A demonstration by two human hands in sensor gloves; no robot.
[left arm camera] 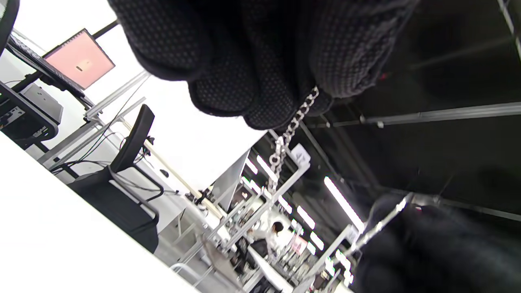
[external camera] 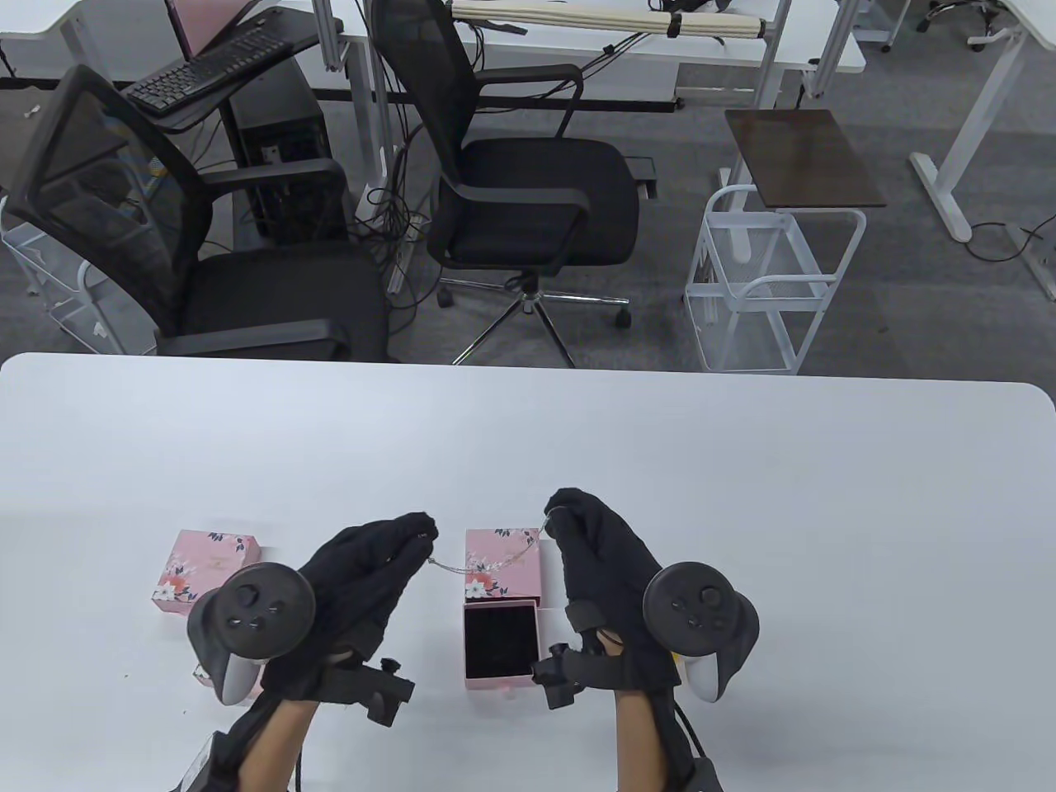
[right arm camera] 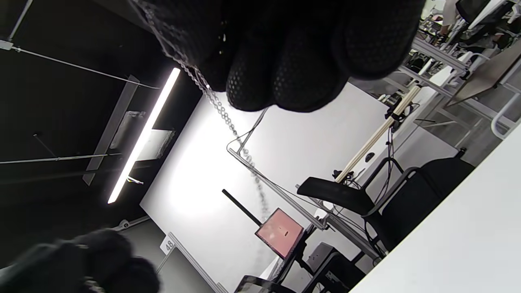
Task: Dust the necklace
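Hidden: I can't see the small object under my left wrist; the tracker covers most of it. The chain's middle blurs in both wrist views.
Left hand: fingertips pinched together on one end of the necklace.
Right hand: fingers curled, clamped on the other end.
Necklace: stretched between my hands, above the pink lid.
Open box: on the surface, just below the lid.
Second pink box: left of my left hand.
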